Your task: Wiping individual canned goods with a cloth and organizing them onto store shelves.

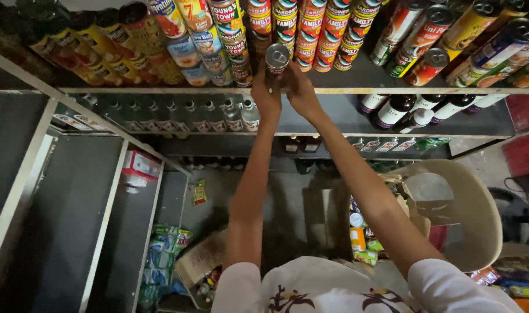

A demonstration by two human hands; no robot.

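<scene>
Both hands raised to the top shelf: left hand and right hand closed together around one small tin can, silver lid toward the camera. Can held just at the shelf's front edge, in a gap between the stacked rows of red-labelled cans to its right and a column of mixed-label cans to its left. Fingers wrapped on the can's lower body, base hidden behind them; whether resting on the shelf or just above it, impossible to tell.

Below the shelf, a row of clear glass bottles, and further right dark bottles with white labels. Well below, on the floor, an open cardboard box with more tins beside a beige plastic chair.

Step in hand, by the look of it: seating this can in the gap on the shelf. Next move likely calling for a level base, a gentle push back in line with the neighbouring columns, then an even release from both sides, without nudging the tall stacks close on either side.
</scene>
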